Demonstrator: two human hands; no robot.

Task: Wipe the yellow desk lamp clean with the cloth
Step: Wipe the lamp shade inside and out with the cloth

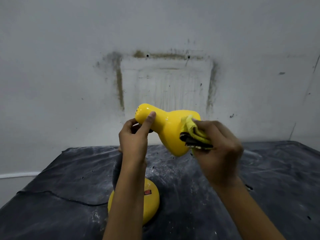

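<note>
The yellow desk lamp's shade (pixel 166 129) is tilted, with its narrow end to the left and its wide mouth down to the right. My left hand (pixel 135 137) grips the narrow end, thumb on top. My right hand (pixel 218 149) presses a bunched yellow cloth (pixel 194 134) with a dark patch against the wide end of the shade. The round yellow base (pixel 152 200) with a red switch (pixel 147 192) stands on the table below. My left forearm hides most of the dark flexible neck.
The table is covered by a dark dusty plastic sheet (pixel 259 179). A black power cord (pixel 60 198) runs left from the base. A stained white wall (pixel 164 75) rises close behind the table.
</note>
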